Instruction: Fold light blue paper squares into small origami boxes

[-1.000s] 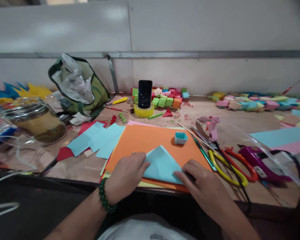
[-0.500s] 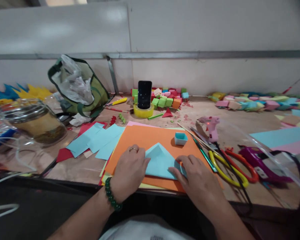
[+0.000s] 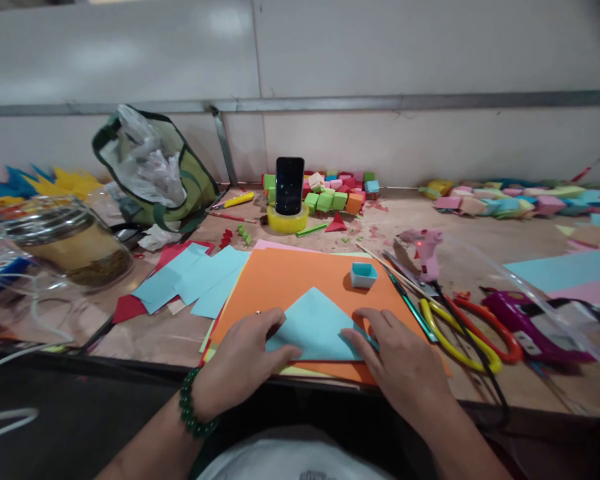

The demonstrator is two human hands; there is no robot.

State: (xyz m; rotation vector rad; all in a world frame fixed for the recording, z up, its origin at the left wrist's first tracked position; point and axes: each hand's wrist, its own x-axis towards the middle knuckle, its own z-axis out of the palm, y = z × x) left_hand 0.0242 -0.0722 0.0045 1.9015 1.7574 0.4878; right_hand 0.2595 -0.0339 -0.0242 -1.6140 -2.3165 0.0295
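A light blue paper (image 3: 316, 327), folded to a triangle with its peak pointing away from me, lies on a stack of coloured sheets topped by an orange one (image 3: 265, 273). My left hand (image 3: 247, 357) holds its left corner between thumb and fingers. At the right corner, my right hand (image 3: 397, 357) has its thumb on the paper and its fingers curled at the edge. A small light blue paper box (image 3: 363, 275) stands on the orange sheet, beyond my right hand.
Blue squares (image 3: 173, 277) lie left of the stack. Behind it, a phone (image 3: 289, 185) stands in a yellow tape roll (image 3: 287, 220) beside folded paper cubes (image 3: 330, 200). To the right are a pink glue gun (image 3: 429, 253), scissors (image 3: 460, 333) and cords. A glass jar (image 3: 75, 247) stands left.
My left hand has slid left and down to the paper's left corner, uncovering more of the blue triangle. My right hand has stayed nearly in place at the right corner.
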